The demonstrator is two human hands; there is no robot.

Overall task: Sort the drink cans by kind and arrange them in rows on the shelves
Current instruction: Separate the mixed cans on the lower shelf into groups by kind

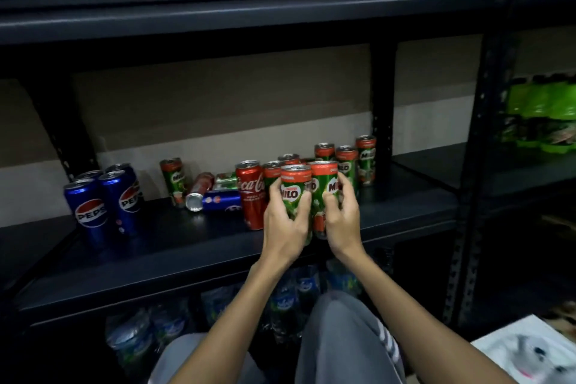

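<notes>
My left hand [285, 221] curls around one Milo can [295, 193], my right hand [339, 218] around a second [325, 184], the two cans touching at the shelf [187, 246] front. Behind them stand five more Milo cans [346, 165]. One upright Coke [251, 193] is just left. Four Pepsi cans [106, 196] stand far left.

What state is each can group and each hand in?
Left hand: grips an upright Milo can.
Right hand: grips the neighbouring Milo can.
Coca-Cola can: upright.
Pepsi cans: upright, grouped.
Blue can: lying down.
</notes>
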